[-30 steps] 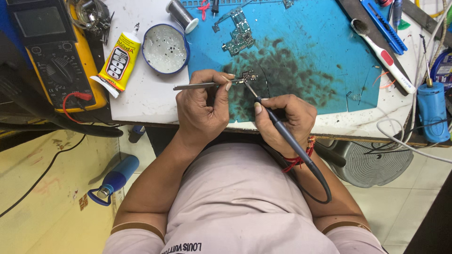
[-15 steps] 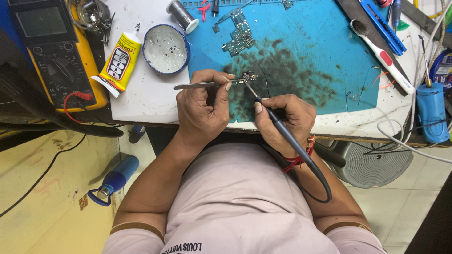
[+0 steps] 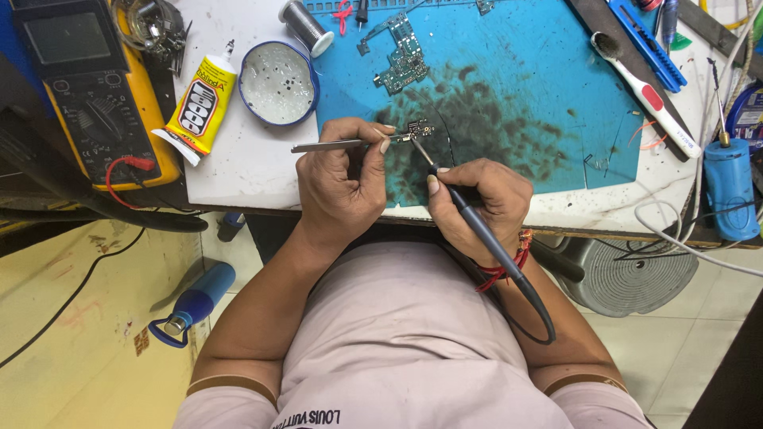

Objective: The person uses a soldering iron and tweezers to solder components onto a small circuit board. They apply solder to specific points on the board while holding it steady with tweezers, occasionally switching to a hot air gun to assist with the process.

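Note:
My left hand point(image 3: 343, 183) grips metal tweezers point(image 3: 334, 145) that pinch a small circuit board piece point(image 3: 419, 129) just above the stained blue work mat point(image 3: 540, 87). My right hand point(image 3: 481, 199) holds a dark soldering iron point(image 3: 469, 218) like a pen, its tip touching the small piece. The iron's cable loops down past my right wrist, which wears a red thread band point(image 3: 509, 266).
A larger circuit board point(image 3: 401, 59), solder spool point(image 3: 302, 25), round tin point(image 3: 278, 82), yellow glue tube point(image 3: 199, 107) and yellow multimeter point(image 3: 99, 103) lie on the bench. A white toothbrush point(image 3: 648, 91), blue cutter point(image 3: 648, 44) and blue cylinder point(image 3: 729, 187) sit right. A blue bottle point(image 3: 195, 302) lies on the floor.

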